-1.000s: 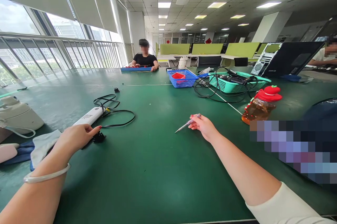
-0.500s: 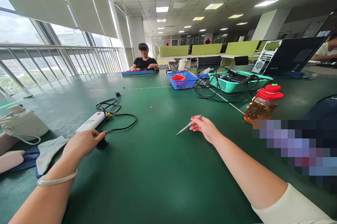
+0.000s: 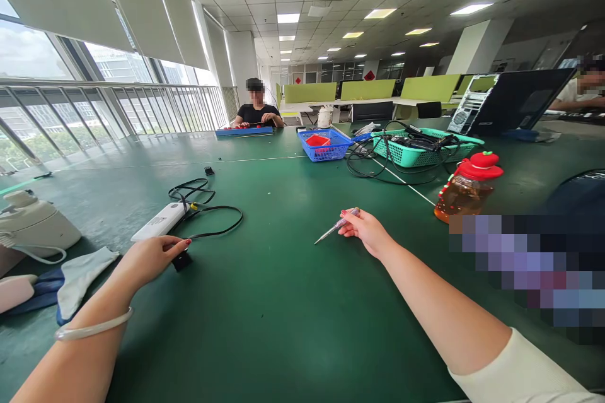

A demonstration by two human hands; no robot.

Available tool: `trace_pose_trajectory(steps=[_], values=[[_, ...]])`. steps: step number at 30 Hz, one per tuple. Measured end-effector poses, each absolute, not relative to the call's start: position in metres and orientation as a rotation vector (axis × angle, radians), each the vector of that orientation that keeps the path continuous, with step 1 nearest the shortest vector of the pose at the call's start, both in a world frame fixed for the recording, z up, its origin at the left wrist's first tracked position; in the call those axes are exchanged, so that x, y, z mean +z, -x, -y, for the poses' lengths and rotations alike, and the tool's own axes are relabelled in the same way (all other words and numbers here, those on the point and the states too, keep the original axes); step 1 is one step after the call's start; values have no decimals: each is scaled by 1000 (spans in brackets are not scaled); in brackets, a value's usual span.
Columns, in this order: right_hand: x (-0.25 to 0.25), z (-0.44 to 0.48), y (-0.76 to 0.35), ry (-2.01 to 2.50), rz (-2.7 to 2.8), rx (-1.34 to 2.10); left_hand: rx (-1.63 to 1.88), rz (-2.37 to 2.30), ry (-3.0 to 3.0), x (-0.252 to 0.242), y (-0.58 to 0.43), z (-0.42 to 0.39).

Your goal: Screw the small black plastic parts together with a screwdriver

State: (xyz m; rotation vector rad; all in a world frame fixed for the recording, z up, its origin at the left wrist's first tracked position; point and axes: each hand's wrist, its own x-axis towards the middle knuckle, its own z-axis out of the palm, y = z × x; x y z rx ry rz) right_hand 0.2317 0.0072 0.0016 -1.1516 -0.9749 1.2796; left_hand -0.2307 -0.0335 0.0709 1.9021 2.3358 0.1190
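My right hand (image 3: pixel 362 231) pinches a slim screwdriver (image 3: pixel 331 229) by its see-through pinkish handle. Its thin metal shaft points left and down, the tip close above or on the green table (image 3: pixel 302 315); I cannot tell which. At the left, my left hand (image 3: pixel 154 259) is closed over a small black block-like object (image 3: pixel 182 260), most of it hidden under the fingers. Just beyond that hand lies a white power strip (image 3: pixel 161 221) with a black cable (image 3: pixel 221 209) looped beside it.
Left edge: a beige bottle (image 3: pixel 35 226) and a grey-blue cloth (image 3: pixel 85 277). Farther off stand a blue basket (image 3: pixel 326 149), a green basket (image 3: pixel 406 157) of cables and a red-lidded bottle (image 3: pixel 466 195). Another person (image 3: pixel 258 114) sits at the far end with a blue tray (image 3: pixel 244 131).
The whole view has shifted slightly, with the scene moving a little to the left. Both hands keep their grips and have barely moved against the table.
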Motion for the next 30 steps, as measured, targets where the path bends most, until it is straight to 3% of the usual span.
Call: trace_pose_trajectory(steps=[17,24,30], values=[[2,-7,-232,1164,967,1273,153,-1996,-1917,63,259,32],[3,-6,-232,1173,963,1268,-148,-2393,-1938,55,283,28],[3,-6,-232,1172,973,1271,-294,-2399,-1904,57,267,29]])
